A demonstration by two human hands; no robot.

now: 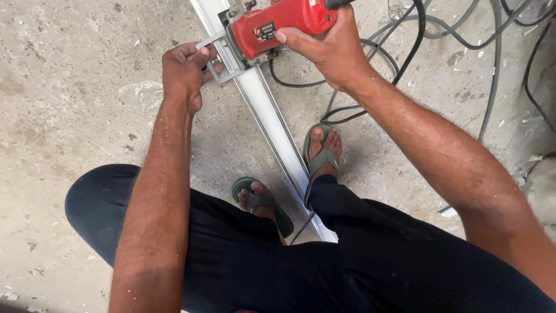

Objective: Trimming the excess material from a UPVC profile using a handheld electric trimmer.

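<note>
Bare concrete floor [75, 104], dusty, chips scattered. Grey rail [272, 124] runs along it between sandalled feet. Black cables [463, 35] loop right. Right hand [330, 49] grips red tool [284, 23] on rail; left hand [184, 72] pinches its metal guide [215, 58].

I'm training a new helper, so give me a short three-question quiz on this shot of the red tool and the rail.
1. True or false: the right hand grips the red tool.
2. What does the left hand touch? A) the metal guide B) a cable C) a sandal
3. What long pale thing runs along the floor between the feet?

Key: 1. True. 2. A. 3. The rail.
</note>
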